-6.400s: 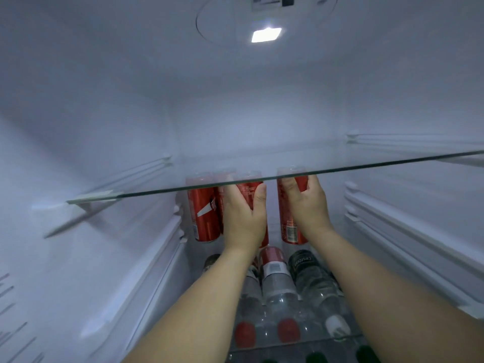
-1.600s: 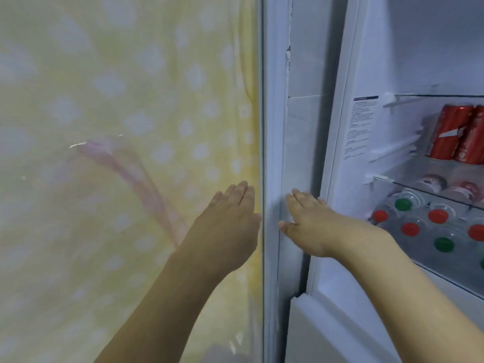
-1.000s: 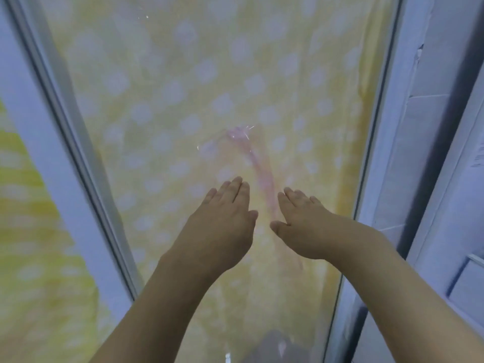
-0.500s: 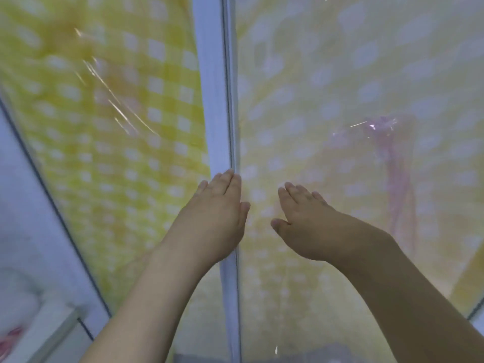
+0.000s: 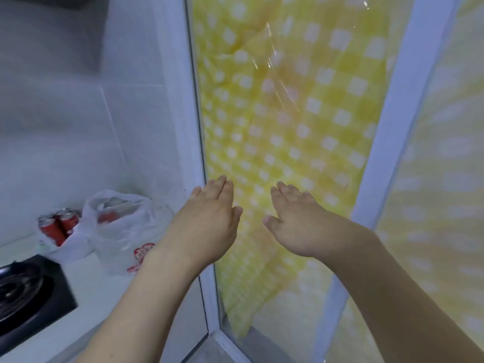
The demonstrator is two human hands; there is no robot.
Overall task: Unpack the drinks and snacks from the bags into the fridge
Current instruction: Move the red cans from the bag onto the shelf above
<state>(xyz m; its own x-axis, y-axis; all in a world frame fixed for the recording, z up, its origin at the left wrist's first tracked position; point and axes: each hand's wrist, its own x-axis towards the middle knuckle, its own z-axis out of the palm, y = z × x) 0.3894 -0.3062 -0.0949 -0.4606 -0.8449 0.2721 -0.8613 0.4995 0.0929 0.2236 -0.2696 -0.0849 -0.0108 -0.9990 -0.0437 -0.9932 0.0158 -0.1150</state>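
Note:
Both of my hands are held out in front of me with straight fingers, holding nothing. My left hand (image 5: 209, 221) hovers to the right of a white plastic bag (image 5: 123, 226) on the counter. Red drink cans (image 5: 56, 226) stand at the bag's left side, and more red shows through the plastic. My right hand (image 5: 298, 224) is in front of the glass with the yellow checked curtain. The fridge is out of view.
A black gas burner (image 5: 23, 292) sits at the counter's near left. White tiled wall (image 5: 78, 127) rises behind the counter (image 5: 99, 289). A white-framed glass door (image 5: 193, 153) with a yellow checked curtain (image 5: 288, 127) behind it fills the right.
My view has swung left from the fridge, past the curtained glass, to the counter with the bag. My hands let go of the cans in the fridge and have stayed open since.

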